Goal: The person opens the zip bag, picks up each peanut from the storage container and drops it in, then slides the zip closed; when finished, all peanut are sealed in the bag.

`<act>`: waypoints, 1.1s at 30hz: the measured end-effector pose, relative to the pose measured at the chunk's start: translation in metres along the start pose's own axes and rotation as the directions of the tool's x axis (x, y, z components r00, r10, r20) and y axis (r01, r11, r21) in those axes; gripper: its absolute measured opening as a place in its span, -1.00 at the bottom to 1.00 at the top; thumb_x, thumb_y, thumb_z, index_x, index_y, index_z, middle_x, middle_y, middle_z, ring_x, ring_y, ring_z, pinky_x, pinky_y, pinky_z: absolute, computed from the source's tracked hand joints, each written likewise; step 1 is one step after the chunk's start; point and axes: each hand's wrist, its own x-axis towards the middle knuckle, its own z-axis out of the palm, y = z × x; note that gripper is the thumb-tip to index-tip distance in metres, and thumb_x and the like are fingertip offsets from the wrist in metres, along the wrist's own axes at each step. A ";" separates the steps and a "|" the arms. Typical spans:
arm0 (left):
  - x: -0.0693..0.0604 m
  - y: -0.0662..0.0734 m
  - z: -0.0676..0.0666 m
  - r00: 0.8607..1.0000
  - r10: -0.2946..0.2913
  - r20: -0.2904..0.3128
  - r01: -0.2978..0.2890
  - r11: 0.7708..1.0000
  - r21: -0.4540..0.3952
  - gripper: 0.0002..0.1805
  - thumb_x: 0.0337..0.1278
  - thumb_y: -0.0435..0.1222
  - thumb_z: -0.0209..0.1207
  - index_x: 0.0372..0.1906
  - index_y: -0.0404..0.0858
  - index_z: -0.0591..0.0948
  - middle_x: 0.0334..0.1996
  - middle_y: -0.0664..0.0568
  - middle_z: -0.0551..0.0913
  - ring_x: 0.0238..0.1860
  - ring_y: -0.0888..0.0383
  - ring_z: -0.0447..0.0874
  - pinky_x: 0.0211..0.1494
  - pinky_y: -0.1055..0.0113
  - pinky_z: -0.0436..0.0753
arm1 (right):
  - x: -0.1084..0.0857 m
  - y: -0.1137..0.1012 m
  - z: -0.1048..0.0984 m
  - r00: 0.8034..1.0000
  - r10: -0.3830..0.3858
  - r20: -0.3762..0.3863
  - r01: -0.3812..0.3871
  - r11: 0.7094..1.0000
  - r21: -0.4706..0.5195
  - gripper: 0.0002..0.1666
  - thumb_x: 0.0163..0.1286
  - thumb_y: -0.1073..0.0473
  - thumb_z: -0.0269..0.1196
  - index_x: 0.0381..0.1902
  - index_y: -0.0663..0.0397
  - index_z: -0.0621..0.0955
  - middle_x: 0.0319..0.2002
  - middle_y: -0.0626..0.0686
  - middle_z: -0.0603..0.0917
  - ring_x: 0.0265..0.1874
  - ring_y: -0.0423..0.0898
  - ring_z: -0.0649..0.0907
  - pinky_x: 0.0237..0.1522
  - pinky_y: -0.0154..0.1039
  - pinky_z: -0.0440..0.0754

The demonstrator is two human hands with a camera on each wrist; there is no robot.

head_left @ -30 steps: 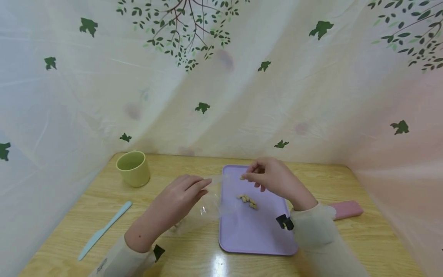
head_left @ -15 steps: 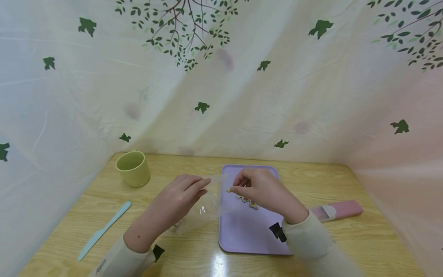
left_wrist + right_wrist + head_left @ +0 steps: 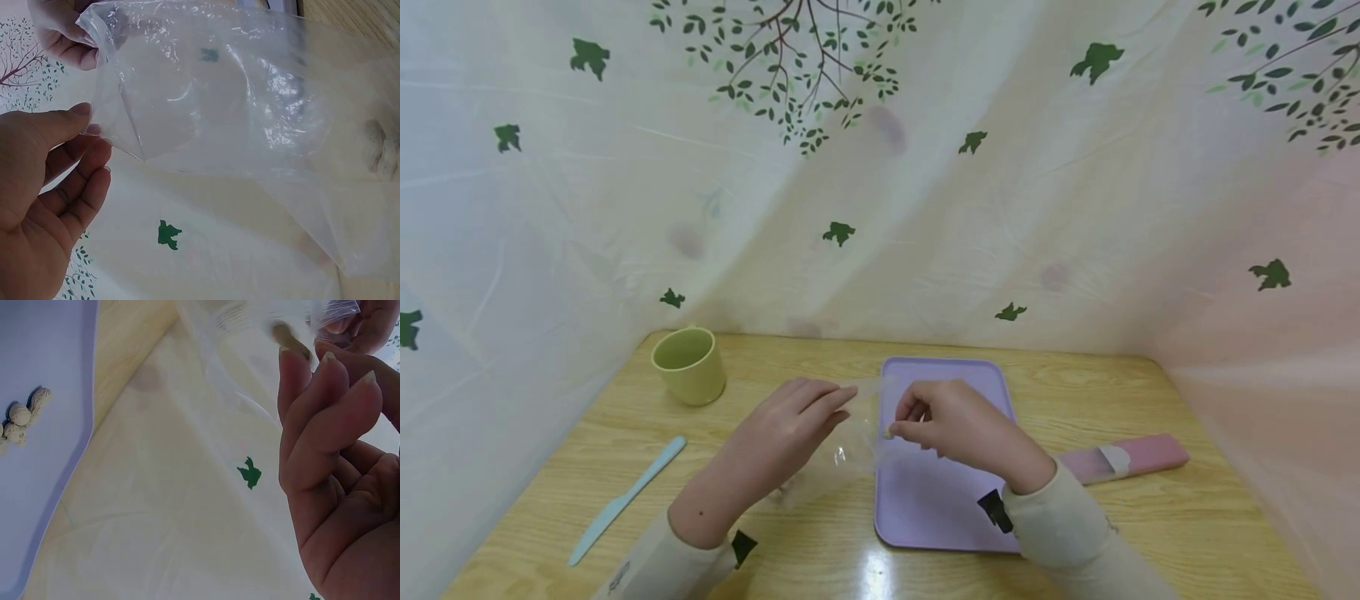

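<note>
My left hand (image 3: 786, 425) pinches the rim of a clear plastic bag (image 3: 200, 100) between thumb and fingertip. At least one peanut (image 3: 375, 147) shows through the film at the bag's far end. Over the left side of the lilac tray (image 3: 943, 517), my right hand (image 3: 958, 429) holds an unshelled peanut (image 3: 292, 340) between thumb and fingers. That peanut is at the bag's mouth, slightly blurred; whether it is inside the rim I cannot tell. Several more peanuts (image 3: 19, 415) lie on the tray, hidden behind my right hand in the head view.
A yellow-green mug (image 3: 688, 367) stands at the back left of the wooden table (image 3: 805, 550). In front of it lies a pale blue knife (image 3: 627, 500). To the right of the tray is a flat pink case (image 3: 1150, 452), partly behind my right forearm. Printed fabric hangs behind.
My right hand has moved left and down from above the tray, bringing the peanut to the bag's mouth. The left hand and the bag have stayed in place.
</note>
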 end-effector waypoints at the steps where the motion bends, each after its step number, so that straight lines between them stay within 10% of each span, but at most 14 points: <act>1: 0.000 0.000 0.000 1.000 -0.002 0.002 0.002 1.000 -0.001 -0.56 0.19 -0.34 0.49 0.18 -0.29 0.73 -0.05 0.00 0.81 -0.09 0.11 0.81 0.00 0.32 0.85 | 0.000 -0.001 0.000 1.000 -0.002 0.001 0.002 1.000 -0.004 -0.86 0.47 0.04 0.43 -0.25 -0.07 0.71 -0.41 -0.14 0.75 -0.52 -0.16 0.66 -0.51 -0.26 0.75; 21: 0.000 0.001 0.000 1.000 0.007 -0.010 -0.007 1.000 -0.005 -0.52 0.12 -0.36 0.53 0.17 -0.29 0.74 -0.05 0.01 0.81 -0.10 0.11 0.80 -0.01 0.32 0.86 | -0.014 -0.009 -0.028 0.992 0.005 -0.129 -0.007 1.000 -0.012 -0.69 0.61 -0.13 0.27 -0.14 -0.05 0.73 -0.33 -0.09 0.74 -0.46 -0.18 0.68 -0.40 -0.29 0.74; 33: 0.000 0.001 0.000 1.000 0.008 -0.014 -0.008 1.000 -0.012 -0.56 0.15 -0.37 0.51 0.16 -0.30 0.74 -0.06 -0.01 0.82 -0.10 0.10 0.81 -0.01 0.31 0.86 | -0.003 0.022 -0.042 0.980 0.115 -0.161 -0.107 0.993 0.059 -0.67 0.59 -0.13 0.29 -0.10 0.01 0.71 -0.31 0.00 0.75 -0.44 -0.09 0.69 -0.38 -0.16 0.80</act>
